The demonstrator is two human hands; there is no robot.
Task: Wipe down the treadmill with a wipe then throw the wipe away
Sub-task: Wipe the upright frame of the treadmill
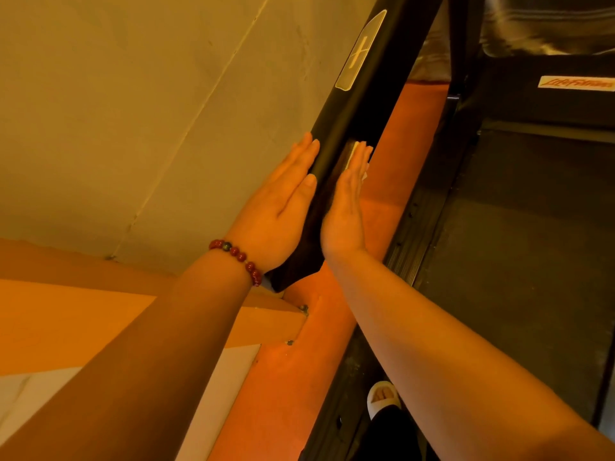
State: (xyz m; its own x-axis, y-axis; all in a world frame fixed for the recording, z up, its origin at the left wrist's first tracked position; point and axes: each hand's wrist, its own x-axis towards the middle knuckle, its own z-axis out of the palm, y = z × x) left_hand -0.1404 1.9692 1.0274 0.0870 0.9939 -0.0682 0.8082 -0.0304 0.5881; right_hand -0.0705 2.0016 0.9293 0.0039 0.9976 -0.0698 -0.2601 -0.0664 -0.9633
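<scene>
A black treadmill handrail (346, 111) runs diagonally from lower centre to the top right. My left hand (283, 207), with a red bead bracelet at the wrist, lies flat with fingers together against the rail's left side. My right hand (346, 207) presses flat against the rail's right side. A pale wipe (353, 154) is pinned between its fingers and the rail; only a small edge of it shows. The dark treadmill belt (519, 254) lies to the right, below the rail.
A tan wall (139, 104) fills the upper left. The treadmill's orange side frame (299, 367) runs beneath the rail. A logo label (575, 83) sits on the motor cover at top right. My foot in a white slipper (382, 395) stands on the deck edge.
</scene>
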